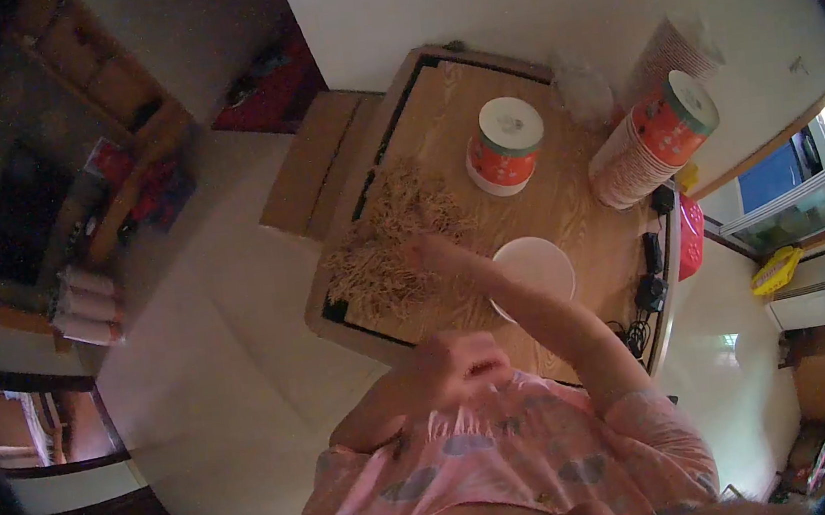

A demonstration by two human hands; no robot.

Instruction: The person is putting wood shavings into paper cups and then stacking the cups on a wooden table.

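Observation:
A loose pile of thin tan sticks point(386, 245) lies on the left part of a wooden table point(568, 206). My right hand point(425, 252) reaches across the table and rests on the pile's right edge, with its fingers among the strands; its grip is too small to make out. My left hand point(456, 363) is curled shut close to my chest, above my pink shirt, and I see nothing in it. A white empty bowl point(537, 266) sits right beside my right forearm.
A red and white paper tub with a white lid point(505, 147) stands mid-table. Two stacks of paper cups point(652, 144) lie at the far right. Black adapters and cables point(651, 285) and a red basket point(693, 233) are at the right edge. Flat cardboard point(315, 167) lies left of the table.

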